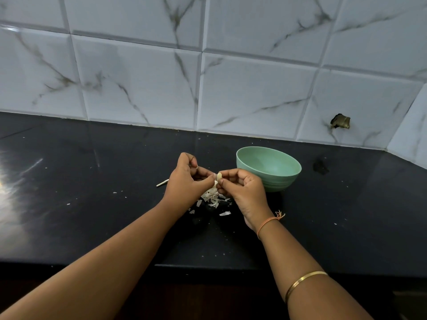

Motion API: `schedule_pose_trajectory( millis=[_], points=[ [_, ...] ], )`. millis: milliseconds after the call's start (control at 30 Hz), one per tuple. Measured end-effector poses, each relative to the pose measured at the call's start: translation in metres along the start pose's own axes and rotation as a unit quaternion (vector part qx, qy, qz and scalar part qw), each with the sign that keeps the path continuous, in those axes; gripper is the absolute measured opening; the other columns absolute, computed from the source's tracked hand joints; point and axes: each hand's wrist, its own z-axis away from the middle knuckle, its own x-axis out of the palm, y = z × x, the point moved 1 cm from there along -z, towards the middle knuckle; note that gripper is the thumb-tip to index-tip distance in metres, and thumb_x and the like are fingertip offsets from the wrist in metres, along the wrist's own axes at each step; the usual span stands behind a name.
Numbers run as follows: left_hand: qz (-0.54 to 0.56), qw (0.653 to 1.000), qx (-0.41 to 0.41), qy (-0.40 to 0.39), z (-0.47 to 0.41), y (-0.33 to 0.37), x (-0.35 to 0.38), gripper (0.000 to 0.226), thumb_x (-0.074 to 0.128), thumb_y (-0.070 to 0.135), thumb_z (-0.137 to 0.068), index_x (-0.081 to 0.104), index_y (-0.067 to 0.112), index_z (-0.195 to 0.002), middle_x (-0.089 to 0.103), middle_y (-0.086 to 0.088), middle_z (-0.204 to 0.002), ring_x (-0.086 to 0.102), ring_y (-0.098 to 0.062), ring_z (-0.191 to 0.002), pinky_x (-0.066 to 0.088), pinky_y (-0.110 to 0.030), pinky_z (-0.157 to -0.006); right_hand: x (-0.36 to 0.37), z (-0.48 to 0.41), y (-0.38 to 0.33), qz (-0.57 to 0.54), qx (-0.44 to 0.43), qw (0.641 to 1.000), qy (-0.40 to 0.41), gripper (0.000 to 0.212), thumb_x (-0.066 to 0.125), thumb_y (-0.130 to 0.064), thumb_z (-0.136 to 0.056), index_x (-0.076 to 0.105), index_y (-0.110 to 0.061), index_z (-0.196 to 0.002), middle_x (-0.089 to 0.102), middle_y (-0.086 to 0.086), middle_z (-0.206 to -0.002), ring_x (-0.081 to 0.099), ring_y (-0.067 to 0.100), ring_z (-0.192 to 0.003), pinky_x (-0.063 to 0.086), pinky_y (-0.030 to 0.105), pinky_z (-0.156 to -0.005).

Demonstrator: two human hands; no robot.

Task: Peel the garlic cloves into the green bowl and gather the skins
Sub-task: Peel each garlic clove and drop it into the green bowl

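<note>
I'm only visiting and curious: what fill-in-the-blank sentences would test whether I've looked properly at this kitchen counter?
1. The left hand and right hand together pinch one garlic clove over a loose pile of ____.
2. The bowl standing beside the right hand is ____ in colour.
3. The gold bangle is worn on the ____ forearm.

Missing words: skins; green; right.

Pale garlic clove (219, 176) above scattered skins (213, 198), beside green bowl (269, 168).
</note>
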Motion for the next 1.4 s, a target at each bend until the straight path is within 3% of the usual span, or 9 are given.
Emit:
schedule_pose_trajectory(
  millis=[667, 900, 1100, 1233, 1400],
  points=[
    [-0.015, 1.000, -0.002, -0.013, -0.0008, -0.0039, -0.0013, 0.041, 0.071, 0.006, -0.079, 0.032, 0.020, -0.083, 0.070, 0.000, -0.071, 0.060, 0.001, -0.059, 0.046, -0.010, -0.057, -0.0008, -0.0014, 0.0046, 0.011, -0.008, 1.000, -0.008, 0.015, 0.064, 0.009, -0.079, 0.067, -0.006, -0.078, 0.067, 0.006, -0.073, 0.064, 0.008, -0.060, 0.054, 0.018, -0.062],
    [-0.020, 1.000, -0.022, 0.000, -0.0020, -0.0047, -0.0007, 0.039, 0.068, 0.005, -0.081, 0.032, 0.020, -0.085, 0.070, -0.004, -0.077, 0.058, -0.009, -0.065, 0.046, -0.013, -0.057, 0.0010, 0.0016, -0.0007, 0.002, -0.010, 1.000, -0.026, 0.013, 0.060, 0.009, -0.082, 0.064, -0.003, -0.084, 0.065, 0.007, -0.074, 0.061, 0.004, -0.058, 0.052, 0.015, -0.060],
    [-0.027, 0.999, -0.018, 0.028, -0.0010, -0.0020, 0.0000, 0.038, 0.067, 0.008, -0.082, 0.032, 0.022, -0.082, 0.066, 0.000, -0.074, 0.054, -0.004, -0.060, 0.041, -0.006, -0.052, -0.0008, -0.0003, -0.0009, -0.033, 0.002, 0.999, -0.022, 0.029, 0.055, 0.010, -0.085, 0.063, -0.014, -0.099, 0.061, 0.004, -0.074, 0.061, 0.005, -0.061, 0.053, 0.017, -0.063],
    [-0.033, 0.999, -0.017, 0.034, -0.0025, -0.0035, 0.0007, 0.038, 0.071, 0.019, -0.082, 0.033, 0.021, -0.081, 0.061, 0.003, -0.067, 0.050, -0.006, -0.058, 0.039, -0.010, -0.051, 0.0001, -0.0003, -0.0009, -0.047, 0.010, 0.999, -0.009, 0.022, 0.056, 0.008, -0.086, 0.065, -0.010, -0.094, 0.065, 0.008, -0.078, 0.063, 0.012, -0.066, 0.055, 0.022, -0.070],
    [-0.013, 1.000, 0.000, 0.009, -0.0019, -0.0039, 0.0003, 0.041, 0.072, 0.007, -0.080, 0.033, 0.020, -0.083, 0.068, 0.004, -0.078, 0.061, 0.004, -0.065, 0.047, -0.009, -0.062, -0.0012, 0.0000, -0.0018, -0.065, 0.022, 0.997, 0.017, 0.012, 0.058, 0.006, -0.085, 0.063, -0.005, -0.088, 0.067, 0.010, -0.079, 0.067, 0.015, -0.066, 0.057, 0.024, -0.065]
  ],
)
